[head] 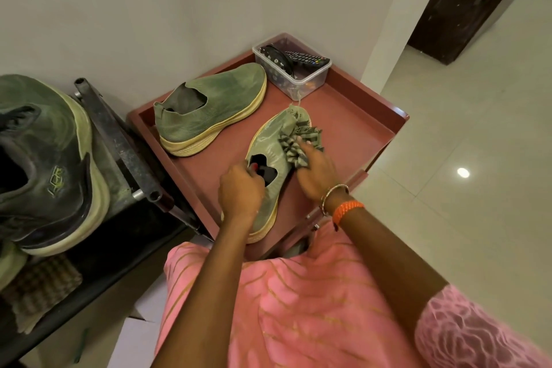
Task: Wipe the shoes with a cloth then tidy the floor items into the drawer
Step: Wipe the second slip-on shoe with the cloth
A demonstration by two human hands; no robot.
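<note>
Two green knit shoes with pale yellow soles lie on a reddish-brown cabinet top [352, 116]. The far shoe [215, 104] rests untouched near the wall. The near shoe [268, 146] points away from me. My left hand [240, 191] grips its collar, fingers curled into the opening. My right hand [316, 170] holds a crumpled green checked cloth [298, 143] and presses it on the shoe's right side near the toe.
A clear plastic box [291, 67] with a remote control and small items sits at the top's back corner. A dark rack [119, 134] on the left carries a larger green sneaker [44, 164]. Pale tiled floor [463, 158] lies to the right.
</note>
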